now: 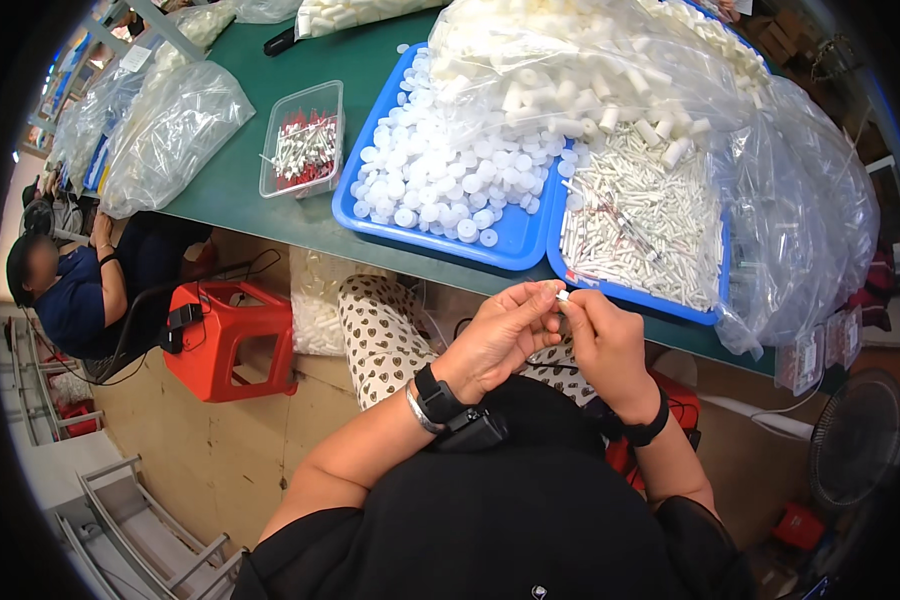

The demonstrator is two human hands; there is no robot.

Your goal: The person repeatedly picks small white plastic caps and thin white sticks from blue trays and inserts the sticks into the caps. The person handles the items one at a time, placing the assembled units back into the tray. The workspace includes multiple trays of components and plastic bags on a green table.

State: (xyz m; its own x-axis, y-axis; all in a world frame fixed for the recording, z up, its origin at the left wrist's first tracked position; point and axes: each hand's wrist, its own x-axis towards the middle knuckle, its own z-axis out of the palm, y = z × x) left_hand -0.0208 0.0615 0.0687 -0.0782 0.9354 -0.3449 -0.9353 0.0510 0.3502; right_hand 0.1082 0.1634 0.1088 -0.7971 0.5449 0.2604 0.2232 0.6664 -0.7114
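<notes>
Right hand [615, 350] pinches a small white piece [563, 296] between thumb and forefinger, over the lap and just short of the near edge of the green desk [300, 222]. At its 9 o'clock, the left hand [500, 340] is half curled, thumb and forefinger drawn together right beside the piece; whether they grip it too cannot be told. With the clock centred on that piece and 12 pointing away from the body, a blue tray [518, 238] of translucent white discs [425, 170] stands at 11 o'clock. Touching or just beside it, between 1 and 2, a second blue tray [638, 296] holds slim white rods [670, 225], with some thin dark and reddish pieces lying on top. At 12, a big clear bag [580, 75] of thick off-white cylinders slumps over the far parts of both trays. Towards 10 o'clock sits a clear plastic box [315, 97] of red and white pieces. Farther out, a red stool [220, 350] and a seated co-worker [85, 295] are near 9, and a fan [855, 440] is at 4.
</notes>
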